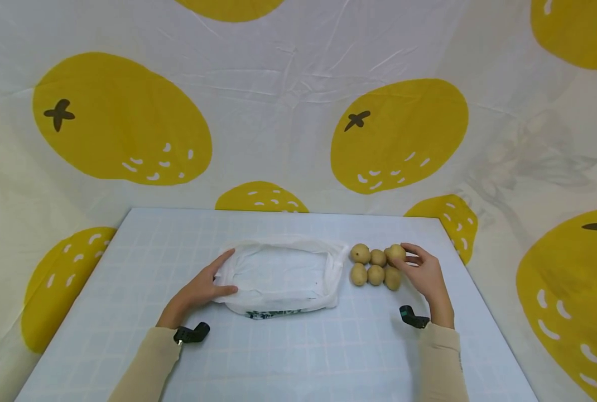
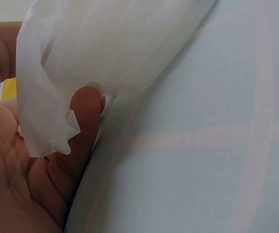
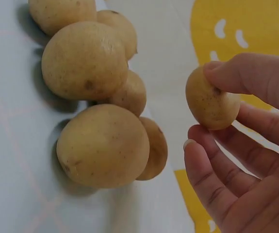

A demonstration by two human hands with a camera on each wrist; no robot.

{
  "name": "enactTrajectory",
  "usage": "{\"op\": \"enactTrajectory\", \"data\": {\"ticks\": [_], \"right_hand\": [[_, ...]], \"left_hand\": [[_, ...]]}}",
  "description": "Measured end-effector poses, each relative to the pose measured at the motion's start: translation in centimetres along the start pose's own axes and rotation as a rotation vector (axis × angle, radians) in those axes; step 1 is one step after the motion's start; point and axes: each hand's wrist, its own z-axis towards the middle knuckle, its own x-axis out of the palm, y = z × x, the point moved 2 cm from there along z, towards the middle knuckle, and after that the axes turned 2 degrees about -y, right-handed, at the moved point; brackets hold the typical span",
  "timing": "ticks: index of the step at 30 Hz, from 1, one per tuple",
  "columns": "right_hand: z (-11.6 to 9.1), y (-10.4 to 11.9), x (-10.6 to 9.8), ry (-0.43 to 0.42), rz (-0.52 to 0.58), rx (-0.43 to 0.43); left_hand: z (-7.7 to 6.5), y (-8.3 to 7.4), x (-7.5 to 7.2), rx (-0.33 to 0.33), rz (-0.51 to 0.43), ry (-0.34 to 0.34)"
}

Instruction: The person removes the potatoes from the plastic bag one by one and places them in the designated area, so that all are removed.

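Note:
A white plastic bag [image 1: 336, 273] lies on the table with its wide mouth spread upward; dark print shows on its front side. My left hand [image 1: 209, 285] rests against the bag's left end, thumb and fingers spread far apart along it. In the left wrist view a loose flap of the bag [image 2: 105, 43] hangs over the palm, partly hiding the hand. My right hand [image 1: 425, 272] pinches a small potato [image 3: 209, 99] between thumb and fingertips, above the table. Beside it, several other potatoes [image 1: 376, 274] stand in two short rows right of the bag.
The table [image 1: 288, 368] has a pale checked cover, and its back edge meets a hanging white cloth [image 1: 278, 139] printed with big yellow fruit. A black wrist camera [image 1: 192, 333] sits on the left wrist, another camera [image 1: 413, 317] on the right.

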Motion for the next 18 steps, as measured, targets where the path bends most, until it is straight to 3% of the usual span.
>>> {"op": "enactTrajectory", "data": {"ticks": [18], "right_hand": [[0.6, -3.4, -1.7, -0.032, -0.021, 0.082]], "left_hand": [[0.0, 0.0, 0.0, 0.009, 0.005, -0.001]]}}
